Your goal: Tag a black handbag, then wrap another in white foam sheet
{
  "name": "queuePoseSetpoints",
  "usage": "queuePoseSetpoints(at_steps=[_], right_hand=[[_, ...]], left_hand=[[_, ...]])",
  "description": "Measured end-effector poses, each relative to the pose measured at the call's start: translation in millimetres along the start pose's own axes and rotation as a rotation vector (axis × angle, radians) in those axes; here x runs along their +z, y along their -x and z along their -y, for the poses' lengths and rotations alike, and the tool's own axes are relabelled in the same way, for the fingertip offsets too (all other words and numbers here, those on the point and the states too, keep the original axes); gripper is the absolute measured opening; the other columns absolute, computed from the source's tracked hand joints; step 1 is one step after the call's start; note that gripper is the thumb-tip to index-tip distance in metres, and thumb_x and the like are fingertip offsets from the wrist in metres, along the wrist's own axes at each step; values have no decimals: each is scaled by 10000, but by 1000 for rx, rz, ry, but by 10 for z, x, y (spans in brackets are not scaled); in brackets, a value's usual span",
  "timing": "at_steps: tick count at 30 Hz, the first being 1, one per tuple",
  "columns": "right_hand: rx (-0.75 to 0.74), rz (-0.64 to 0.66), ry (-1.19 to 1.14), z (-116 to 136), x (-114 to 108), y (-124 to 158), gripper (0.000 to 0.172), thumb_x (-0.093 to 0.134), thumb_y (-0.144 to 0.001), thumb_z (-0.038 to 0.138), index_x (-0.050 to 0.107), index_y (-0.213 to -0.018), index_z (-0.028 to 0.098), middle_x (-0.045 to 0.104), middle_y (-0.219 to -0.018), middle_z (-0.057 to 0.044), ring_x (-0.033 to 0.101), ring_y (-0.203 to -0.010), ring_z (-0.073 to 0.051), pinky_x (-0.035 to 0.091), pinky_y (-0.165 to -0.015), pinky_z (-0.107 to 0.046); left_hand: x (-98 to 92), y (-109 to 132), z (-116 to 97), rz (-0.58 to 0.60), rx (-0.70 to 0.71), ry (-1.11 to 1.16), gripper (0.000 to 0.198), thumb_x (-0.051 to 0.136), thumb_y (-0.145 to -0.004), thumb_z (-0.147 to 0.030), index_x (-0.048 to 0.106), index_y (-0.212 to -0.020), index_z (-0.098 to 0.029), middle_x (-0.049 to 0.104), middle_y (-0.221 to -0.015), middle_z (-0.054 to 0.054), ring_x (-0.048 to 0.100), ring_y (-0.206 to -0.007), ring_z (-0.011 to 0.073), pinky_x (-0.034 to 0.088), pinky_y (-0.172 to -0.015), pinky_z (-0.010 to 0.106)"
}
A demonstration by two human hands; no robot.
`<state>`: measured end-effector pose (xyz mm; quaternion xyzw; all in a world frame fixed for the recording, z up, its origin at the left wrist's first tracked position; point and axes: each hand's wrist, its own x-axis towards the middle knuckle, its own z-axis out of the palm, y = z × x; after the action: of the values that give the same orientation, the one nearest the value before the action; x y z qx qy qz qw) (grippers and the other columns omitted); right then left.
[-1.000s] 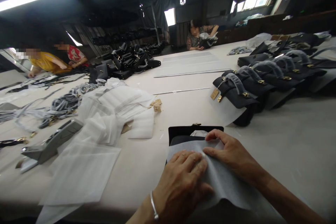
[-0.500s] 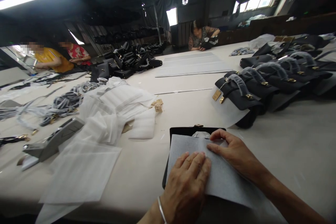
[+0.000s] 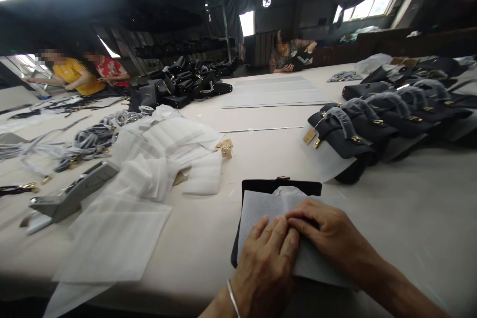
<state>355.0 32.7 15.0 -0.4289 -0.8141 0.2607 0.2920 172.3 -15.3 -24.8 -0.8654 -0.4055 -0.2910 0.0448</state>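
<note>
A black handbag (image 3: 281, 187) lies near the table's front edge, its gold clasp at the top. A white foam sheet (image 3: 257, 203) covers most of it, and some crumpled white stuffing (image 3: 288, 191) shows above the sheet. My left hand (image 3: 270, 253) rests flat on the sheet, fingers stretched forward. Against its fingertips, my right hand (image 3: 324, 233) has thumb and index finger brought together over the sheet. Whatever is between those fingertips is hidden.
Several finished-looking black handbags (image 3: 339, 134) stand in a row at right. Foam sheets (image 3: 119, 238), a grey tape dispenser (image 3: 74, 191), wrapped straps (image 3: 93, 139) and tan tags (image 3: 224, 148) lie at left. More black bags (image 3: 186, 82) are piled behind. Co-workers (image 3: 288, 54) are across the table.
My right hand has moved left from the sheet's upper right edge to my left fingertips, and its thumb and finger have closed together. My left hand stays almost still on the sheet.
</note>
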Motion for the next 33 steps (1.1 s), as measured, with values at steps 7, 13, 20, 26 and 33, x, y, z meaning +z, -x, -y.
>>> queuePoseSetpoints(at_steps=[7, 13, 20, 26, 33], right_hand=[[91, 122, -31, -148, 15, -46, 163, 596, -890, 252, 733, -965, 295, 702, -899, 19, 655, -843, -136, 510, -774, -233], [86, 188, 92, -148, 81, -89, 194, 575, -853, 203, 740, -943, 250, 696, -871, -19, 645, -822, -169, 509, -768, -282], [194, 176, 67, -123, 15, -63, 156, 593, -836, 269, 718, -929, 251, 696, -904, -25, 640, -844, -188, 508, -782, -297], [286, 184, 22, -132, 29, -26, 113, 572, -805, 256, 682, -790, 234, 698, -831, 1, 643, -803, -175, 487, -738, -269], [295, 207, 155, -232, 84, -131, 109, 538, -659, 138, 626, -646, 201, 677, -692, 11, 617, -671, -155, 424, -607, -244]], left_hand=[[21, 67, 44, -4, -15, 37, 461, 488, -903, -390, 560, -1248, -93, 612, -1303, 123, 547, -1231, 249, 393, -1106, 396], [76, 62, 18, 17, -85, 34, 455, 473, -938, -487, 590, -1210, -141, 639, -1260, 96, 570, -1195, 235, 434, -1069, 408], [28, 84, 52, -3, -27, -15, 558, 449, -936, -564, 562, -1265, -129, 615, -1296, 102, 554, -1213, 226, 423, -1080, 380], [232, 46, 109, -333, 81, -117, 302, 428, -977, -329, 645, -1131, -187, 710, -1102, 24, 641, -1046, 164, 439, -1058, 342], [667, -32, 217, -707, 135, -214, 312, 418, -971, -168, 691, -836, -236, 735, -835, -44, 691, -798, 98, 430, -1063, 292]])
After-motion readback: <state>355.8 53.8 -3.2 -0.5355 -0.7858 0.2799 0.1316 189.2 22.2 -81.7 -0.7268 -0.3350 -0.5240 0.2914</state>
